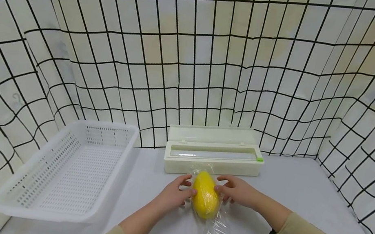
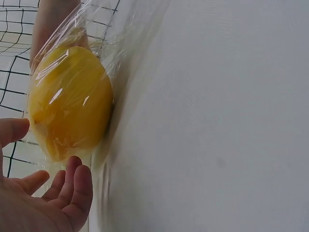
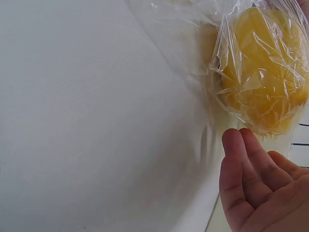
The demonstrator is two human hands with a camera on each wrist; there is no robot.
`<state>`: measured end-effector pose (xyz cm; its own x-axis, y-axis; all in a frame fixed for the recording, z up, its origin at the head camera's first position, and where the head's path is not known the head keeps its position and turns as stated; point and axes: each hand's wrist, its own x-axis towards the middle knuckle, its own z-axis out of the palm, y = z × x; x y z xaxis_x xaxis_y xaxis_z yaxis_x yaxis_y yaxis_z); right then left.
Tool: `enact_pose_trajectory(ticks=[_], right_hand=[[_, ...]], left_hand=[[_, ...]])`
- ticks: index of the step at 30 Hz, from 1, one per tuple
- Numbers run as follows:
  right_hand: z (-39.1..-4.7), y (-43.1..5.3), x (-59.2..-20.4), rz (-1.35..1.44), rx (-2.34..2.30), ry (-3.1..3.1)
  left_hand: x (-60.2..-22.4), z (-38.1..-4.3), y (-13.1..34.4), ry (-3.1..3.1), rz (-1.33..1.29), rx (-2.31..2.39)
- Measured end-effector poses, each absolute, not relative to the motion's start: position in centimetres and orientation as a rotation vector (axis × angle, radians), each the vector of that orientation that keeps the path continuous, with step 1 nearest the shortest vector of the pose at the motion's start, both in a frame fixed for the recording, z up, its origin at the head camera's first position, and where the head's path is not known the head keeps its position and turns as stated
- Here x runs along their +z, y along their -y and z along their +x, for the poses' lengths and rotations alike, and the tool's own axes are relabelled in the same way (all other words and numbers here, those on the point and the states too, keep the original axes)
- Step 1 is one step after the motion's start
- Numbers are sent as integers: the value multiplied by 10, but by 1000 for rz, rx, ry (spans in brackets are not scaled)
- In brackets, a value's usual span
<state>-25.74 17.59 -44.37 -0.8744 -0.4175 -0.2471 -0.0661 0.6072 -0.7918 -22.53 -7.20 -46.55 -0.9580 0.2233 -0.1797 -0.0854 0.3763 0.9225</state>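
Observation:
A yellow mango-like fruit, loosely wrapped in clear cling film, is between my two hands over the white table. My left hand is on its left, thumb at the fruit's side and the other fingers loosely bent just below it in the left wrist view. On the other side my right hand has its thumb at the film; its fingertips come right up to the wrapped fruit in the right wrist view. Loose film trails toward the near side. Neither hand's fingers curl round the fruit.
Behind the fruit stands a cream cling-film dispenser box, lid raised, a roll inside. A white perforated plastic basket stands at the left. White walls with black grid netting enclose the table's back and sides.

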Motion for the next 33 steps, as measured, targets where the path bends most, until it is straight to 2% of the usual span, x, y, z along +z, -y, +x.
enact_pose_trajectory(ticks=[8, 13, 17, 22, 25, 28, 33], right_hand=[[-250, -188, -441, -478, -1014, -2630], [-235, -201, -435, -681, -809, -2781], [-222, -213, -431, -966, -550, -2856], [-210, -225, -431, -1584, -182, -2788], [-204, -226, -432, -1907, 5, -2685], [-199, -224, -435, -2068, 119, -2594], [-195, -221, -446, -2065, 176, -2513]], left_hand=[[-458, -214, 79, -2488, 152, 1522], [-448, -196, 85, -2668, 328, 1323], [-441, -178, 89, -2898, 710, 987], [-439, -164, 91, -3079, 1497, 438], [-437, -158, 88, -3023, 1847, 144], [-438, -154, 83, -2929, 2013, -66], [-445, -152, 76, -2848, 2094, -209]])
